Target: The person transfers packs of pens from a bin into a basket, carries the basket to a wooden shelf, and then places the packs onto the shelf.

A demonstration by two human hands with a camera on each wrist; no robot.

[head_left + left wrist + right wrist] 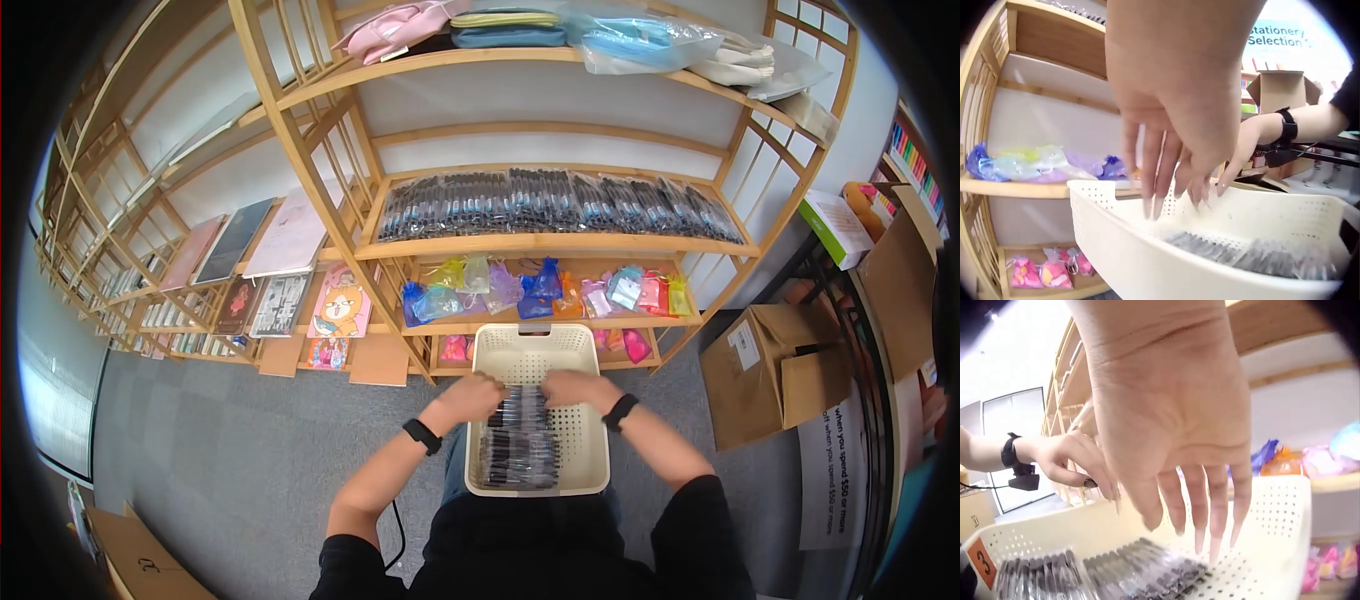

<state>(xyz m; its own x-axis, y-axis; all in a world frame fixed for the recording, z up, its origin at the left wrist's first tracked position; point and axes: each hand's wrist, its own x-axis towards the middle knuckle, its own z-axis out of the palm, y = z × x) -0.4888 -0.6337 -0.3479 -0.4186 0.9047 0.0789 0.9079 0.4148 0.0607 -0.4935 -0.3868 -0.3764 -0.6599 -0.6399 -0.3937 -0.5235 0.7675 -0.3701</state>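
Note:
A cream perforated basket (pixel 590 450) sits at the person's lap, holding clear packs of dark pens (pixel 520 455) along its left side. Over the upper end of the packs is the left hand (pixel 474 397), its fingers extended downward in the left wrist view, holding nothing visible. Opposite it, the right hand (pixel 580 388) hangs over the basket; in the right wrist view its straight fingers (pixel 1210 506) point down beside the pen packs (pixel 1147 569), apparently without gripping them.
Ahead, a wooden shelf (pixel 560 243) bears a long row of similar pen packs (pixel 540 200). Below are colourful pouches (pixel 540 285), above are bags (pixel 515 30). Cardboard boxes (pixel 730 380) stand at right; books and folders (pixel 290 235) fill shelves at left.

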